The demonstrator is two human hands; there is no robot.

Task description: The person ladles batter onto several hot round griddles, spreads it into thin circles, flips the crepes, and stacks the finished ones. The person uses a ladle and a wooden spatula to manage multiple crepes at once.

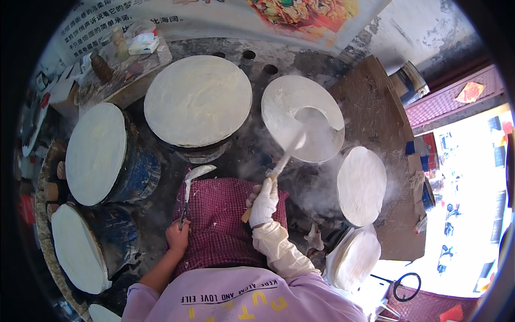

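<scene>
My bare left hand [178, 236] grips the handle of a ladle [200, 172], whose bowl is coated in white batter. It is held up before my checked apron [225, 213]. My right hand [263, 203], in a white knitted glove, is closed around the handle of a batter spreader [285, 157]. The spreader's far end meets a round griddle [325, 143] at the upper right. Pale batter [283, 96] curves around part of that griddle, while a greyer area shows at its centre and lower right. Steam blurs the spreader's tip.
More batter-covered griddles [199, 98] stand around me on drum stoves [139, 177]. Thin round flatbreads [354, 257] lie stacked at lower right. A brown board [370, 161] borders the right side, and a cluttered side table [132, 84] stands at upper left.
</scene>
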